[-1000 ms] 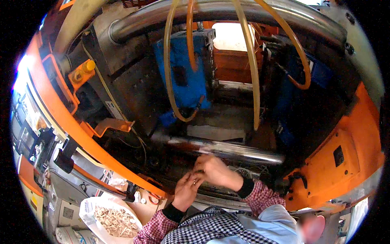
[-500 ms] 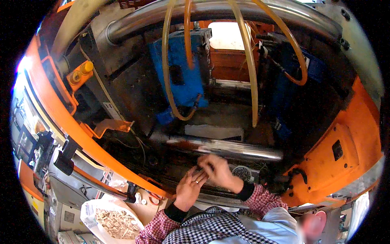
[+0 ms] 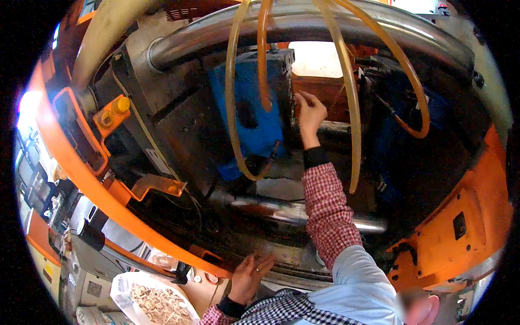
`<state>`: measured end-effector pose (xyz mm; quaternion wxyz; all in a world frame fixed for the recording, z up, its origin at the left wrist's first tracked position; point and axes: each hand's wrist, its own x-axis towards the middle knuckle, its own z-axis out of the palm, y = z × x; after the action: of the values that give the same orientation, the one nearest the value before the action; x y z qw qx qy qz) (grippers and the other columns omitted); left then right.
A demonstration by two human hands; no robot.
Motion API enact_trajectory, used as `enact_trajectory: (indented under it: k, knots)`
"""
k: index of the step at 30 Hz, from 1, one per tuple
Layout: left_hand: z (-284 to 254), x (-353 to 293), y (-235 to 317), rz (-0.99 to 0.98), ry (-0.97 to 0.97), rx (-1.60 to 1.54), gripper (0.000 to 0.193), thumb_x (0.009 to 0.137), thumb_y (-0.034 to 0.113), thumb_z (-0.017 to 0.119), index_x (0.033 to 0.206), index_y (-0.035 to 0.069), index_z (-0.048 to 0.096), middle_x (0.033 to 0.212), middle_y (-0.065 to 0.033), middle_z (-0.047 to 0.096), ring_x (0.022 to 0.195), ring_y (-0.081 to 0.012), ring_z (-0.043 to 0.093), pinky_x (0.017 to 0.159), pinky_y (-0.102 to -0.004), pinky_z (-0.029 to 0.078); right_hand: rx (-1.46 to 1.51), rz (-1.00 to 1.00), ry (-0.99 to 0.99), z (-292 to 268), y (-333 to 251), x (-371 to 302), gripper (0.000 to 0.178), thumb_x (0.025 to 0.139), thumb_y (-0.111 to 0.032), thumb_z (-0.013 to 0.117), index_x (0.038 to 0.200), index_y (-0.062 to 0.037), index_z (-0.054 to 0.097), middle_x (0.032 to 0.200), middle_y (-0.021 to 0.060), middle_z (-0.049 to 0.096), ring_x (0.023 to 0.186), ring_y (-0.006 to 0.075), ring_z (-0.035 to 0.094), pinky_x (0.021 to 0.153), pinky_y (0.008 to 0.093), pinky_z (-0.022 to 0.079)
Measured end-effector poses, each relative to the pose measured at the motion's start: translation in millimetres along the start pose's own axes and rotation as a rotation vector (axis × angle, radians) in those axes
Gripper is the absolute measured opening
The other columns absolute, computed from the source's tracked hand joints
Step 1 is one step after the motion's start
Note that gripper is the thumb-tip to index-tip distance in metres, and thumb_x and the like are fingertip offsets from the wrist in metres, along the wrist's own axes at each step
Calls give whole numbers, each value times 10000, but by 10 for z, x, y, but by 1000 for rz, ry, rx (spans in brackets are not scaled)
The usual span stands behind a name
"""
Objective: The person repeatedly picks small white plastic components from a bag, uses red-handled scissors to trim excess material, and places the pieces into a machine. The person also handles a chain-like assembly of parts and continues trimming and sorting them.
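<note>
Right hand (image 3: 312, 116) hovering beside the blue block (image 3: 261, 134), beyond the steel bar (image 3: 271, 210)
The left hand (image 3: 247, 277) is sitting well apart, lying open; whether the right is holding anything, I cannot tell.

The blue block (image 3: 271, 129) stands upright, just left of the middle of the head view. Its broad face (image 3: 221, 89) is smudged and bears a dark patch (image 3: 247, 116); its narrow right-hand face (image 3: 287, 81) looks blackened.
</note>
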<state>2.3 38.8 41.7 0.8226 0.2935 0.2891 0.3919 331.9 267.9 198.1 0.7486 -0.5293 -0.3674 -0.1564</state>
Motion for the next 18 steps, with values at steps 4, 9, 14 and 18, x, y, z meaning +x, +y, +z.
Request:
enact_trajectory:
  k: [4,9,14,18]
  knots:
    - [-53,27,-28,8,-2,59,423,958,266,417,1216,-66,363,1230,-286,453,1188,-377,441,1033,-475,341,-59,-18,30,232,412,473,150,773,-91,666,882,8,696,808,109,689,731,162,639,698,287,484]
    - [-92,43,-8,32,-2,66,448,961,277,411,1197,-99,344,1221,-300,445,1191,-373,437,1034,-453,349,-116,2,25,512,534,545,188,769,-144,676,876,9,698,802,145,685,709,208,658,683,314,490]
    - [-126,23,-37,137,-39,349,462,969,284,385,1203,-112,339,1235,-293,434,1187,-366,443,1025,-443,360,-159,62,44,631,401,517,209,767,-179,686,844,15,697,788,163,676,716,232,654,677,342,489]
    - [-149,27,-56,153,-71,480,453,972,279,377,1200,-112,346,1226,-282,444,1182,-368,446,1021,-447,364,-202,67,54,685,427,548,237,768,-210,689,833,18,696,792,173,670,731,275,646,680,372,483]
